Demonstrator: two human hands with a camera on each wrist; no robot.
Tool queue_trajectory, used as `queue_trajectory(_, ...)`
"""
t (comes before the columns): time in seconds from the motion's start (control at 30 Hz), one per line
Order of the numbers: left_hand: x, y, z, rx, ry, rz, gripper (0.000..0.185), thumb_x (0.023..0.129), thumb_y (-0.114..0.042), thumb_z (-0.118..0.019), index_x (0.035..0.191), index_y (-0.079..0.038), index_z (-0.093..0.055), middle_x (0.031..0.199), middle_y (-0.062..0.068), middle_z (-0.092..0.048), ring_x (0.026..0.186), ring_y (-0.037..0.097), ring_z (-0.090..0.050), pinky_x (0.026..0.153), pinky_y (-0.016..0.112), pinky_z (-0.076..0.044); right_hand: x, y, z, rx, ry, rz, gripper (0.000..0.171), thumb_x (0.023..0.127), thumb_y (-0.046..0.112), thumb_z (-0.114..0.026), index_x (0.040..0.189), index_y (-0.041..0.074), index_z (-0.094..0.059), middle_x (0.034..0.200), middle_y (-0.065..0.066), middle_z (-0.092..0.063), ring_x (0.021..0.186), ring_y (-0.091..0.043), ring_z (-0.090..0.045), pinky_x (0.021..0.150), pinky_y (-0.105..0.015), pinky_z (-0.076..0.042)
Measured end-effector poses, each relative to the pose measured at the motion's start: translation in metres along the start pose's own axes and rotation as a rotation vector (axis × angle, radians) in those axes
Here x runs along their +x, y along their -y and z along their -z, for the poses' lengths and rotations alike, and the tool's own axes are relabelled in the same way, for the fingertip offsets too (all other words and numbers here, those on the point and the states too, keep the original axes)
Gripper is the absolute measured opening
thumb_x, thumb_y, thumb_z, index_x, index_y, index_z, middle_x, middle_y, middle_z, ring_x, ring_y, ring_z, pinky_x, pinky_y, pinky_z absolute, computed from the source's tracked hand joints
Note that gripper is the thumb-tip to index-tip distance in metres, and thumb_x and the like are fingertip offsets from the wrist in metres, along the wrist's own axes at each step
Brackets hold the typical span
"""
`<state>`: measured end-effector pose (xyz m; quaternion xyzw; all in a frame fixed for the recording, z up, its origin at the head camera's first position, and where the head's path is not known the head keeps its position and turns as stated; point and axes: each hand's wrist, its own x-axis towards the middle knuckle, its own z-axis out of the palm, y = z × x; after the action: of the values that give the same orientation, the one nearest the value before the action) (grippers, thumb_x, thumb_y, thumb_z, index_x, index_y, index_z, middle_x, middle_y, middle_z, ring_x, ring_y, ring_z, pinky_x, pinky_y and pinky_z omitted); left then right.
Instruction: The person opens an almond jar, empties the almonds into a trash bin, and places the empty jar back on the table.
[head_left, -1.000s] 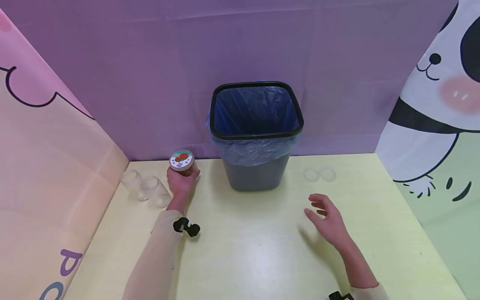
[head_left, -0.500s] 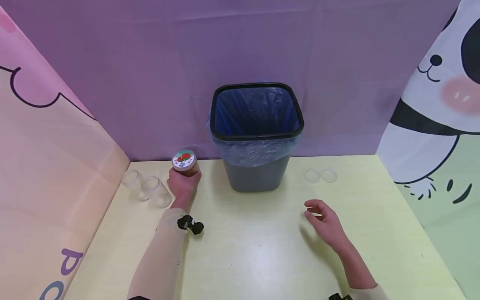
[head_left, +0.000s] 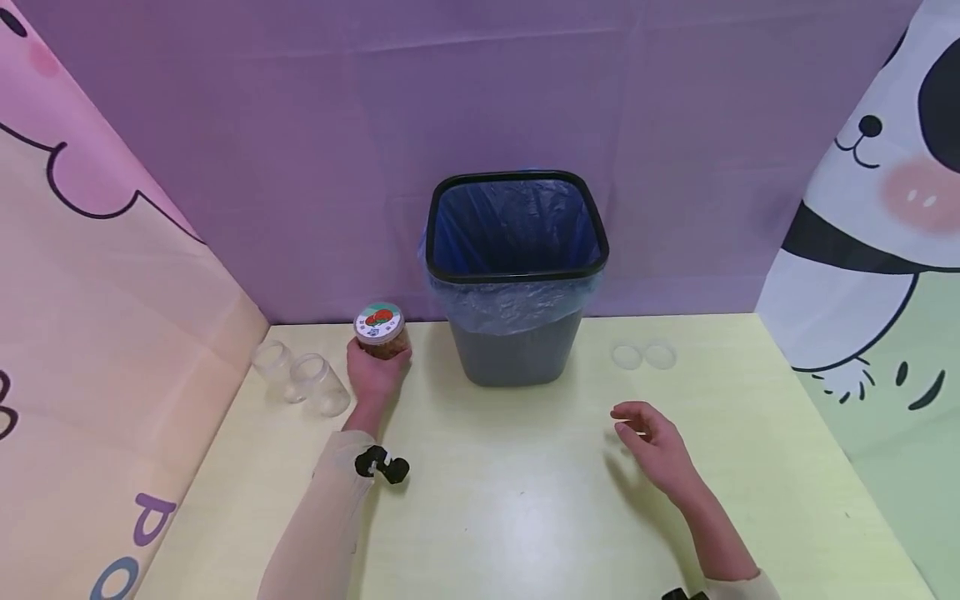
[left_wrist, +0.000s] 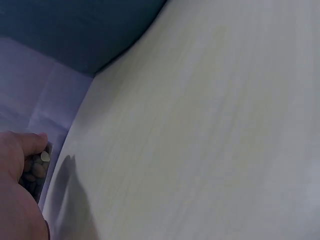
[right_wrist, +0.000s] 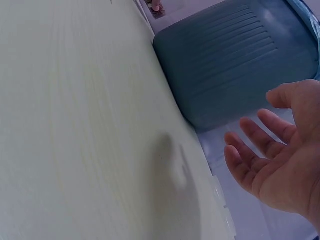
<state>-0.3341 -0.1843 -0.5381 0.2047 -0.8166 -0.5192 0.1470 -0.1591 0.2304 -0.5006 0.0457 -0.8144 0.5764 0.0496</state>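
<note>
Left hand (head_left: 374,373): curled round lidded jar (head_left: 381,327), contents (left_wrist: 36,172) apparently nuts. Right hand (head_left: 660,452): loosely curved, holding nothing.

Head view bright and even — light looks overhead, glare patch low-centre on the bench (head_left: 517,467), soft shadows along the left sleeve (head_left: 318,508) and below the right fingers (head_left: 636,408). Liner (head_left: 510,310) has a slight sheen outside, goes dark inside. Clear cups (head_left: 330,393) and discs (head_left: 626,357) wash out, low contrast. Both wrist views dimmer, bluish, softer — fuzzy-edged shadows there; jar (left_wrist: 36,172) murky in the left one.
</note>
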Motion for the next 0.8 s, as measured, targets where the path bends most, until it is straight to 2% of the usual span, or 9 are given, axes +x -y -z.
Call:
queue_trajectory(0.2,-0.019,-0.003,0.006,-0.071,0.008,-0.128,0.091,0.069,-0.016,-0.089,0.141,0.0,-0.035,0.138,0.015,-0.045,0.132,0.027,-0.04,0.109,0.037,-0.032,-0.002,-0.001,0.001,0.003,0.023,-0.028,0.02,0.097,0.009,-0.058,0.115,0.0,-0.061,0.116,-0.023,-0.062,0.097,-0.009,-0.061,0.08,-0.023,-0.047)
queue_trajectory(0.33,-0.03,-0.006,0.014,-0.094,0.023,-0.174,0.09,0.068,-0.016,-0.09,0.14,0.0,-0.037,0.136,0.014,-0.046,0.13,0.028,-0.041,0.108,0.039,-0.034,-0.004,-0.003,0.002,0.006,0.046,-0.066,0.023,0.097,0.01,-0.058,0.117,-0.001,-0.059,0.116,-0.022,-0.063,0.1,-0.009,-0.061,0.081,-0.023,-0.048)
queue_trajectory(0.6,-0.053,-0.005,0.03,-0.052,0.045,-0.289,0.087,0.065,-0.022,-0.091,0.136,-0.002,-0.044,0.129,0.012,-0.052,0.12,0.027,-0.047,0.1,0.045,-0.039,-0.007,-0.005,0.0,0.042,0.077,-0.089,0.024,0.097,0.01,-0.059,0.117,-0.004,-0.058,0.113,-0.024,-0.063,0.101,-0.021,-0.062,0.08,-0.023,-0.05)
queue_trajectory(0.8,-0.072,-0.004,0.041,-0.066,0.078,-0.312,0.086,0.065,-0.023,-0.091,0.134,-0.004,-0.045,0.127,0.008,-0.053,0.117,0.024,-0.047,0.096,0.046,-0.04,-0.006,-0.004,-0.003,0.079,0.092,-0.081,0.026,0.097,0.008,-0.058,0.118,-0.008,-0.056,0.113,-0.026,-0.062,0.104,-0.035,-0.061,0.081,-0.021,-0.05)
